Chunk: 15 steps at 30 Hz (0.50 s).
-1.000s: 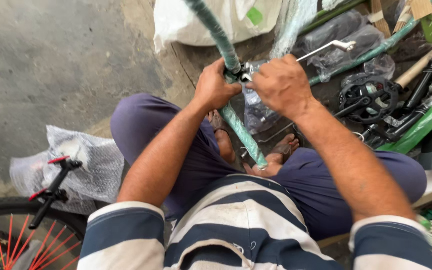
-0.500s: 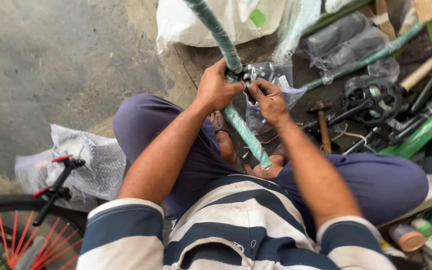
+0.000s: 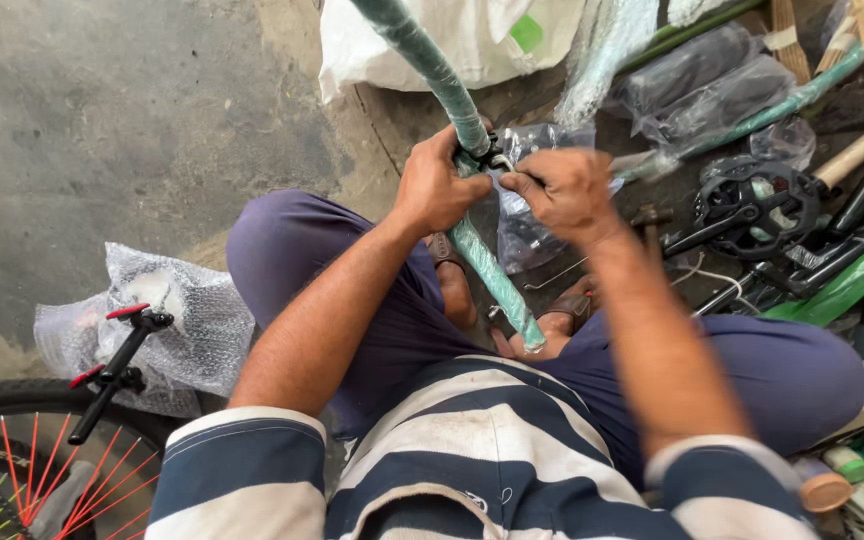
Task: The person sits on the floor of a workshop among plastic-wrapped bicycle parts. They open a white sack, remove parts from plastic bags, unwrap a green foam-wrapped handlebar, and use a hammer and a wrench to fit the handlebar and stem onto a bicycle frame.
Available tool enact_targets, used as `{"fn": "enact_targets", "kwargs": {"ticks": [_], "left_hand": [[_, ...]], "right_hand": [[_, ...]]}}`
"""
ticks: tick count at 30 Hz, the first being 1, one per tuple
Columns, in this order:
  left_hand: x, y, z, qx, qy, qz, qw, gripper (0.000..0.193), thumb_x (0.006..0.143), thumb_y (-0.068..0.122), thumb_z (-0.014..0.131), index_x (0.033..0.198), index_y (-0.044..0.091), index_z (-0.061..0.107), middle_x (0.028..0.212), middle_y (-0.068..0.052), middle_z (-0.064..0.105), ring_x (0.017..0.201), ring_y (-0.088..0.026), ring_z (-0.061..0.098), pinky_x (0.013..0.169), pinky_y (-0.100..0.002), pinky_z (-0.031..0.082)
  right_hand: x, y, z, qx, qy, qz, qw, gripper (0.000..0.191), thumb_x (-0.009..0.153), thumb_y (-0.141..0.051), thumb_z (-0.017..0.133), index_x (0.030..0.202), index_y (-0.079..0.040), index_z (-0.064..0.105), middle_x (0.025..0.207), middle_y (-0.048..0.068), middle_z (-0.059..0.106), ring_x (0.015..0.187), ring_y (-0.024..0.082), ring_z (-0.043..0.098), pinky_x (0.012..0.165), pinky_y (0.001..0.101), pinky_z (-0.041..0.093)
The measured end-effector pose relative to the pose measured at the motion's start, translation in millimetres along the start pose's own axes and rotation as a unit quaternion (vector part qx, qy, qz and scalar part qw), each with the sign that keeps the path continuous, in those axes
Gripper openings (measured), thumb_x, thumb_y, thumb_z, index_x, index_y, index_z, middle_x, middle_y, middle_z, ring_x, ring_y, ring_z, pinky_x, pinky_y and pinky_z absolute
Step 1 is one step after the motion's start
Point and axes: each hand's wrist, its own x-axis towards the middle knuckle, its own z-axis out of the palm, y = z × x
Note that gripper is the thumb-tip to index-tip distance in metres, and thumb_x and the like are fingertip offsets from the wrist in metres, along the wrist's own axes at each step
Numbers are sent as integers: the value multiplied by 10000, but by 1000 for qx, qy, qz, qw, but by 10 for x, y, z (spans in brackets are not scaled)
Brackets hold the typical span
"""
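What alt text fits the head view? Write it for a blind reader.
A seated person's left hand grips a wrapped green bicycle tube while the right hand works a small black clamp on it. A crankset lies right, a red-spoked wheel lower left.

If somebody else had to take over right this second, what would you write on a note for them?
Left hand: wrapped around the green wrapped bike tube, holding it upright over the lap.
Right hand: fingers pinching at the small metal clamp on that tube.
Nearby: crankset and bagged parts on the floor to the right; wheel with red spokes and bubble wrap bundle to the left.
Done: clamp sits on the tube.
Left: cannot tell if it is tight; wrapping is on the tube.
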Motion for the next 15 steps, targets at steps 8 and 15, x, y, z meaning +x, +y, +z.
{"fn": "enact_targets", "kwargs": {"ticks": [8,15], "left_hand": [[59,79,47,28,1,-4,1000,564,666,168,778,1222,118,693,984,-116,760,916,-271,734,841,-367,549],[28,97,53,43,-13,7,999,545,690,181,774,1227,127,696,1003,-113,765,942,-275,738,856,-371,553]], "right_hand": [[-193,-5,151,179,6,110,978,227,1012,-254,732,898,-59,726,822,99,652,733,244,605,676,353,451],[185,-255,-465,-302,-47,-204,930,299,849,-317,790,703,-119,619,725,48,585,730,257,638,694,393,468]]}}
